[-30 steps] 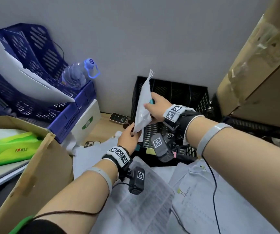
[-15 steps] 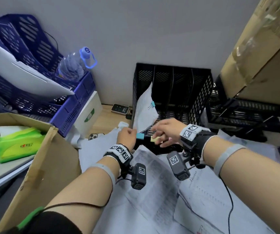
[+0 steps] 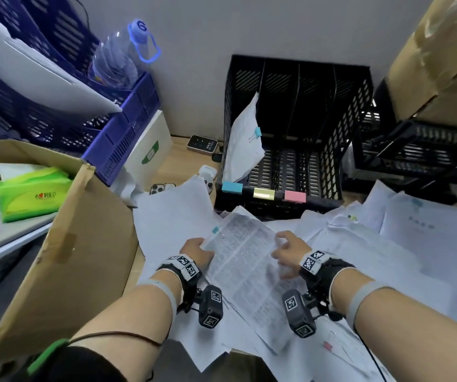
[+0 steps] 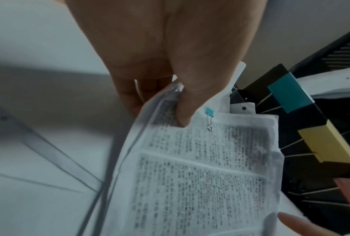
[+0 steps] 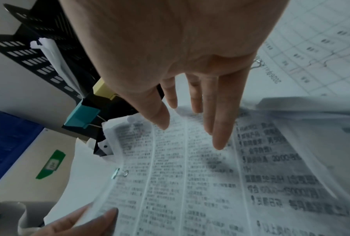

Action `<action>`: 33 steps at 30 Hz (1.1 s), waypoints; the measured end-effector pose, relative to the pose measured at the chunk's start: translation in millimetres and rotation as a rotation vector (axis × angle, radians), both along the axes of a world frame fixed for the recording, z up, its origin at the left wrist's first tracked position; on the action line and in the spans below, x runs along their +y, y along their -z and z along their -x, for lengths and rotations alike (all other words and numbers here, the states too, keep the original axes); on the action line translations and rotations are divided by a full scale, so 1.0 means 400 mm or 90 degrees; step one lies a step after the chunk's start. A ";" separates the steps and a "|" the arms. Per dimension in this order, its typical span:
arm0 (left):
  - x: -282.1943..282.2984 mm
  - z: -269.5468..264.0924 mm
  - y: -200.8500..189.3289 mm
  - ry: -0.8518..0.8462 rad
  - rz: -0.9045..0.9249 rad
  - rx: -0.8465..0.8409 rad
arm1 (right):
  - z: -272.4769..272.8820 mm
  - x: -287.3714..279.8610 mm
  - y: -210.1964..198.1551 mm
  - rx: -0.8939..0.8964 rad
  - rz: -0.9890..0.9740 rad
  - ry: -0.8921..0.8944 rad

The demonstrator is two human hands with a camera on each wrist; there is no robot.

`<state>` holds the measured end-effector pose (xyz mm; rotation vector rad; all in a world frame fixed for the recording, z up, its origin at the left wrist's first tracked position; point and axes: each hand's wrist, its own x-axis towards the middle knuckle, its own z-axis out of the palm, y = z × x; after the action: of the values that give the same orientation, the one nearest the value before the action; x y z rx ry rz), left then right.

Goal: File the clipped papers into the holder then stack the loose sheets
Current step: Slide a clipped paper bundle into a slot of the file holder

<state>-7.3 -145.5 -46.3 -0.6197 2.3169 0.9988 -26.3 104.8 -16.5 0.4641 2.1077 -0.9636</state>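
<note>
While one clipped bundle of white sheets (image 3: 245, 142) already leans in the leftmost slot of the black mesh file holder (image 3: 351, 128), the left hand (image 3: 197, 250) pinches the corner of a densely printed paper set with a small teal binder clip (image 3: 215, 230), lying on the loose white sheets (image 3: 403, 260) before the holder. The right hand (image 3: 290, 248) hovers over it, fingers spread and lightly bent. Next, judging by the task: lift it, stand it upright, and steer it into a slot.

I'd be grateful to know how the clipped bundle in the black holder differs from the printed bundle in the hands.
The white clipped bundle in the black mesh holder stands leaning in the leftmost slot, untouched; the printed clipped bundle lies low over the loose sheets, pinched by the left hand. Both carry a teal clip.
</note>
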 end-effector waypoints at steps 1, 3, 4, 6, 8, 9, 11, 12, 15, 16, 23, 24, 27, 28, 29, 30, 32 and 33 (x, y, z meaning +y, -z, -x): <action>-0.004 -0.005 -0.006 -0.006 -0.030 0.031 | 0.000 -0.006 -0.003 0.011 -0.006 -0.007; -0.019 -0.009 -0.035 -0.013 -0.080 0.082 | 0.004 -0.016 -0.027 0.071 -0.052 -0.039; -0.030 -0.006 -0.051 -0.008 -0.093 0.103 | 0.010 -0.019 -0.037 0.104 -0.066 -0.041; -0.050 0.004 -0.085 0.020 -0.106 0.126 | 0.021 -0.024 -0.066 0.144 -0.056 -0.041; -0.060 0.018 -0.121 0.035 -0.136 0.136 | 0.032 -0.029 -0.095 0.147 -0.022 -0.044; -0.059 0.023 -0.142 0.040 -0.151 0.140 | 0.035 -0.032 -0.113 0.139 -0.003 -0.040; -0.051 0.031 -0.184 0.047 -0.174 0.154 | 0.040 -0.034 -0.138 0.141 0.023 -0.006; -0.047 0.039 -0.202 0.047 -0.182 0.168 | 0.044 -0.032 -0.146 0.155 0.028 0.016; -0.033 0.058 -0.247 0.023 -0.191 0.204 | 0.044 -0.022 -0.169 0.172 0.053 0.064; -0.031 0.064 -0.253 0.013 -0.198 0.208 | 0.044 -0.015 -0.170 0.169 0.074 0.086; 0.005 0.068 -0.280 -0.052 -0.367 0.137 | 0.059 0.019 -0.249 0.234 0.231 0.203; 0.017 0.068 -0.288 -0.033 -0.369 0.144 | 0.068 0.024 -0.263 0.271 0.240 0.208; 0.050 0.083 -0.324 0.047 -0.269 0.226 | 0.089 0.040 -0.308 0.413 0.028 0.200; 0.061 0.096 -0.337 0.057 -0.233 0.264 | 0.093 0.042 -0.322 0.424 -0.032 0.208; 0.074 0.107 -0.355 0.060 -0.208 0.305 | 0.091 0.036 -0.343 0.395 -0.027 0.199; 0.088 0.119 -0.376 0.063 -0.191 0.347 | 0.082 0.026 -0.369 0.341 0.033 0.171; 0.120 0.142 -0.405 0.089 -0.185 0.430 | 0.065 -0.003 -0.424 0.204 0.190 0.094; 0.139 0.151 -0.419 0.114 -0.193 0.467 | 0.060 -0.017 -0.448 0.176 0.226 0.064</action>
<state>-67.5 -90.1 121.4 0.1105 2.6600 1.6441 -50.3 98.0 162.8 0.2693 2.1021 -1.4992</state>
